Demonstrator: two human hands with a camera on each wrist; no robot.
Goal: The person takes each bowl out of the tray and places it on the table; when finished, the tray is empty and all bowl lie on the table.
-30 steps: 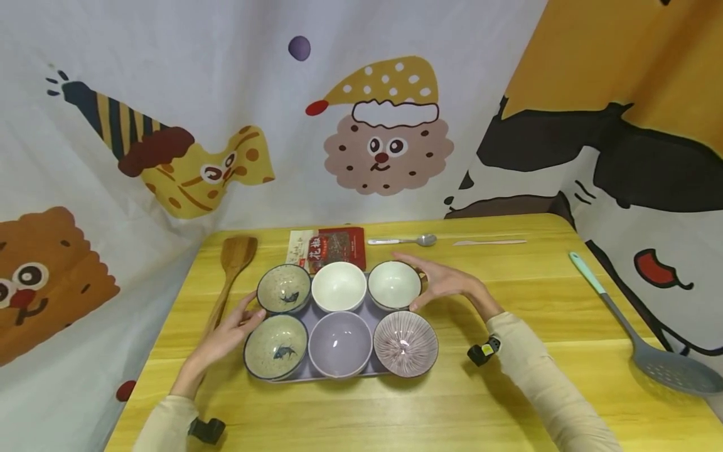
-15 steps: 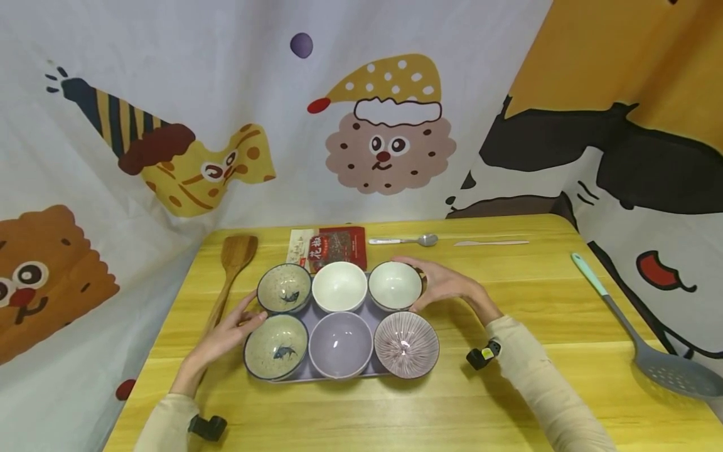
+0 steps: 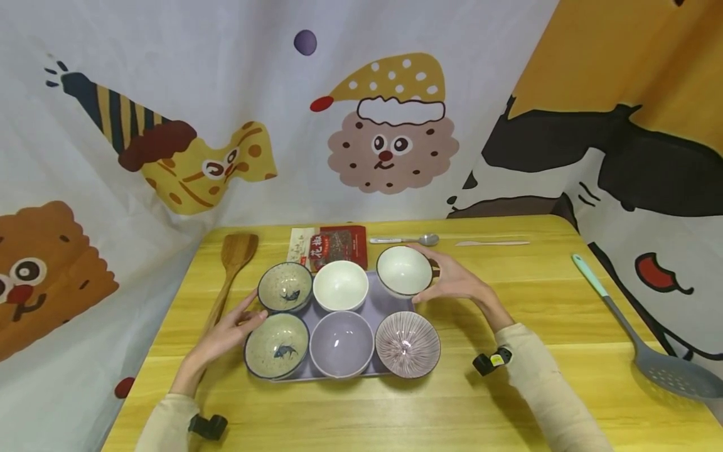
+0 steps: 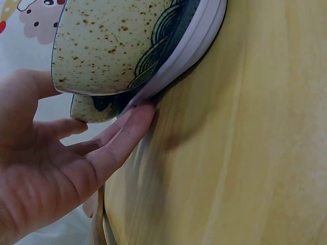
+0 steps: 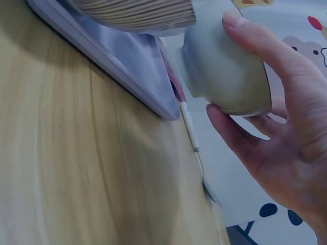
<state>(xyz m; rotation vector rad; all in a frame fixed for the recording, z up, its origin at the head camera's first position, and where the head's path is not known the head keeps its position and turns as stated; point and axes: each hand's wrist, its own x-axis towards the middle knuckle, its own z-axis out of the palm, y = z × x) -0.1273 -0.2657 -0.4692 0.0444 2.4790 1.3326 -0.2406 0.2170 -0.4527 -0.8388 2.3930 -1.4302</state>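
Observation:
My right hand (image 3: 456, 276) grips a pale bowl (image 3: 403, 271) with a dark rim, its thumb on the near side and fingers round the far side. In the right wrist view, that bowl (image 5: 227, 66) hangs tilted above the corner of the lavender tray (image 5: 127, 74). My left hand (image 3: 228, 329) lies at the tray's left side, next to two speckled fish-pattern bowls. Seen from the left wrist, its outstretched fingertips touch the tray edge (image 4: 179, 56), and the thumb lies by the nearer speckled bowl (image 4: 107, 46).
Also on the tray stand a white bowl (image 3: 341, 285), a lavender bowl (image 3: 341, 345) and a striped bowl (image 3: 408, 345). Around it lie a wooden spatula (image 3: 237, 254), a spice packet (image 3: 339, 245), a spoon (image 3: 426, 240), a slim pink knife (image 3: 491, 243) and a grey slotted turner (image 3: 674, 371).
My right hand has raised the pale bowl off the tray, shifting it slightly right and away from me. The left hand stays in place at the tray's left side.

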